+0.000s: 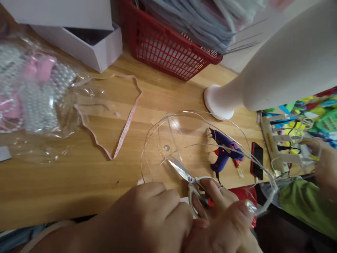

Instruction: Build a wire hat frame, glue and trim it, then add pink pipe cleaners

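Silver scissors (pixel 190 180) with pale handles are in my right hand (pixel 223 221), its fingers through the loops and the blades parted, pointing up and left. My left hand (pixel 160 214) is closed in a fist right beside it, the two hands touching; what it grips is hidden. A round frame of thin clear-wrapped wire (pixel 168 117) extends above both hands, its crossing wires near the scissor tips. Its thicker wrapped end (pixel 270 198) lies right of my right hand.
A purple glue gun (pixel 223 149) and phone (pixel 257 160) lie right; a white stand (pixel 218 100) rises behind. Left are bagged pearl strands (pixel 39 102), a tape measure (pixel 126 130) and a white box (pixel 105 52). A red basket (pixel 168 49) stands behind; another person's hand (pixel 326 165) is far right.
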`<state>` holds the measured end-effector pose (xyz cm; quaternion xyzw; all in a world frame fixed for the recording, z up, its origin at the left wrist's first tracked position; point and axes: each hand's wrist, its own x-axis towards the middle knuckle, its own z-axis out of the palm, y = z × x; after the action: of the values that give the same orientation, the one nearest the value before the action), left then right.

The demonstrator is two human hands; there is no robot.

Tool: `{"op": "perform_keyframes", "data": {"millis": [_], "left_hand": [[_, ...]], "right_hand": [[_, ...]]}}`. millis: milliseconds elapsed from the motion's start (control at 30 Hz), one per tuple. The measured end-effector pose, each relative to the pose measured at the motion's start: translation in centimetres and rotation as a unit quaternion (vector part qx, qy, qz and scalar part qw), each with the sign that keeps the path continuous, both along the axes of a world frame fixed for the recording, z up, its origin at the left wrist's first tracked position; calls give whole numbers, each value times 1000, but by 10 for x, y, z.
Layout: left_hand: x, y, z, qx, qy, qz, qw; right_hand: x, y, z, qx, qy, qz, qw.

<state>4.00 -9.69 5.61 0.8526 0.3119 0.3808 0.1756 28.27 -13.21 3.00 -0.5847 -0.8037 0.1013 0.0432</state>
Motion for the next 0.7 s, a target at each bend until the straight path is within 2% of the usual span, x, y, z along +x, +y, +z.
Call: {"op": "perform_keyframes", "data": {"millis": [100, 167, 233, 400, 467, 700], "left_hand": [[9, -3, 4, -39, -28, 34, 998], [13, -1, 5, -32, -22, 69, 997], [15, 3, 5, -17, -1, 78, 997], [19, 19, -5, 84, -41, 39, 995], [19, 21, -6, 95, -58, 33, 993], [18, 15, 1, 34, 56, 59, 996]], "right_hand": [[3, -1, -4, -15, -10, 7, 1000], [5, 1, -7, -18, -11, 17, 1000], [5, 4, -9, -28, 6, 17, 999], [1, 6, -4, -81, 55, -8, 995], [-1, 7, -1, -95, 57, -10, 994], [7, 19, 7, -127, 37, 38, 990]]}}
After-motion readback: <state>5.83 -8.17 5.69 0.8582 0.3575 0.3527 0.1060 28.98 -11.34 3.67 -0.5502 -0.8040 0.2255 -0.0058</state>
